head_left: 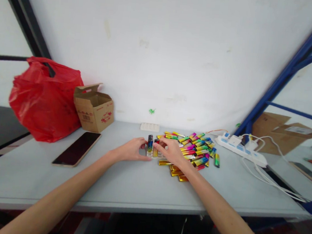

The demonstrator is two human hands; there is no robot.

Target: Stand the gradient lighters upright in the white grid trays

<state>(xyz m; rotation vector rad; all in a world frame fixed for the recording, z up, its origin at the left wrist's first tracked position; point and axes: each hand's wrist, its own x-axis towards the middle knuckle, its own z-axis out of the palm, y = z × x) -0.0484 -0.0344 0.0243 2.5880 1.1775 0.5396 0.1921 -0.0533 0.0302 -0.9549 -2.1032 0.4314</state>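
Observation:
On the grey table, a lighter [150, 146] with a dark top and a blue-green wrap stands upright. My left hand [131, 149] curves beside it, thumb and fingers apart; whether it touches the lighter I cannot tell. Just to the right, my right hand [171, 151] pinches a red and yellow lighter [155, 151], also upright and partly hidden by the fingers. Behind and beyond that hand lies a loose pile of shiny lighters [197, 147] in gold, green, blue and pink.
A white slotted tray [150, 127] lies by the wall. To the left are a phone [77, 149], an open cardboard box [98, 113] and a red plastic bag [47, 99]. A white power strip [241, 151] with cables stretches along the right, near a blue metal frame [276, 73].

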